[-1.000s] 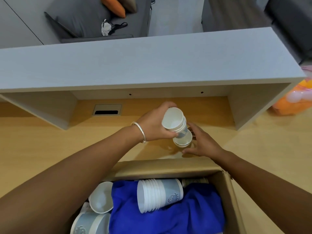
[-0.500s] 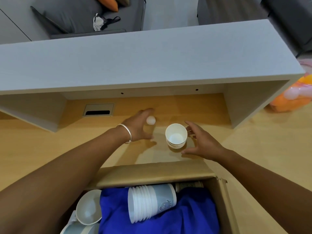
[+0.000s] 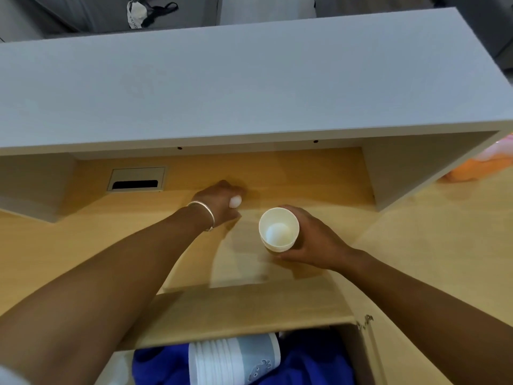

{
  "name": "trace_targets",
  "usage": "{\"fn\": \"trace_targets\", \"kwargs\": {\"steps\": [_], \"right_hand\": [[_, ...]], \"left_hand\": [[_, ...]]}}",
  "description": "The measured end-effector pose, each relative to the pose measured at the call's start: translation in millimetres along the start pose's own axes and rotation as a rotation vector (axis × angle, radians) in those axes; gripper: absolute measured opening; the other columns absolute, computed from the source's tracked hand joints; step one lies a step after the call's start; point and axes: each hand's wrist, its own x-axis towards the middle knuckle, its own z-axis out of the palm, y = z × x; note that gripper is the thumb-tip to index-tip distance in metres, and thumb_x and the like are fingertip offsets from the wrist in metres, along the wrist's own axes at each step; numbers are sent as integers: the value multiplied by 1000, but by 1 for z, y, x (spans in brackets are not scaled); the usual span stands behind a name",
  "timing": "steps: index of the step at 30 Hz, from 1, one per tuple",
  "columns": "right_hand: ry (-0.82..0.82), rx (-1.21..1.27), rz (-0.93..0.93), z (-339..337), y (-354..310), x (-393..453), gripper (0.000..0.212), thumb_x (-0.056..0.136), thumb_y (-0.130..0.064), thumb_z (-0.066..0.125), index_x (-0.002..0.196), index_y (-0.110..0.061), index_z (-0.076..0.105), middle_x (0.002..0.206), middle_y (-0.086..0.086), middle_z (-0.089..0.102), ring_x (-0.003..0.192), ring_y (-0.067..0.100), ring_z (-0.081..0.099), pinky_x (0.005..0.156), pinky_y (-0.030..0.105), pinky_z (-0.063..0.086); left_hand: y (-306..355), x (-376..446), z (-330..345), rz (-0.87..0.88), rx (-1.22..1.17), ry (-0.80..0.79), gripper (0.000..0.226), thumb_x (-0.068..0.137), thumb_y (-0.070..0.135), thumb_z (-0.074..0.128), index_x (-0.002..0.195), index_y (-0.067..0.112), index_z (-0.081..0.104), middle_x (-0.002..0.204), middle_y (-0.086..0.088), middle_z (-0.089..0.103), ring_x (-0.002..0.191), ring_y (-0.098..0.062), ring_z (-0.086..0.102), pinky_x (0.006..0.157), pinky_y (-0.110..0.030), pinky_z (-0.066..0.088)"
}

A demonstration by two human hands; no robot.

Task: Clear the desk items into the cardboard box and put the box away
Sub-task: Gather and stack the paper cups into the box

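A short stack of white paper cups [image 3: 278,230] stands upright on the wooden desk [image 3: 69,245], and my right hand [image 3: 311,240] grips it from the right side. To its left, my left hand [image 3: 219,202] holds a small white ball [image 3: 235,202] under the shelf. The open cardboard box [image 3: 249,309] sits at the near edge. Inside it lie a blue cloth [image 3: 313,362] and a sideways stack of pale blue cups [image 3: 236,361].
A long grey shelf [image 3: 249,79] overhangs the back of the desk. A cable port [image 3: 136,179] is set into the desk at the back left. Orange and pink items [image 3: 483,165] lie at the far right edge.
My left hand put its cups into the stack on the desk, then picked up the small white ball. My right hand closed around the cup stack. The camera moved closer.
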Motion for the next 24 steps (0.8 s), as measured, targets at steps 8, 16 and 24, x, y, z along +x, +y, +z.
{"fn": "trace_targets", "kwargs": {"steps": [8, 16, 24], "right_hand": [[86, -6, -4, -3, -9, -5, 79, 64, -48, 83, 131, -36, 42, 124, -17, 56, 110, 6, 55, 88, 36, 51], [237, -32, -9, -52, -53, -42, 87, 65, -39, 86, 139, -26, 42, 130, -8, 55, 113, 8, 53, 91, 28, 45], [470, -49, -186, -93, -140, -118, 79, 64, -54, 79, 130, -25, 49, 119, -13, 58, 110, -6, 53, 91, 11, 41]], "left_hand": [[8, -22, -23, 59, 8, 15, 26, 84, 19, 59, 110, 22, 62, 109, -4, 61, 92, -25, 57, 69, -26, 43], [10, -123, -72, 77, -317, 239, 44, 79, 28, 75, 120, 24, 58, 118, 3, 60, 103, -20, 58, 83, -29, 48], [10, -267, -100, 232, -501, 465, 35, 75, 32, 79, 104, 29, 60, 102, 14, 61, 92, -4, 59, 73, -21, 53]]}}
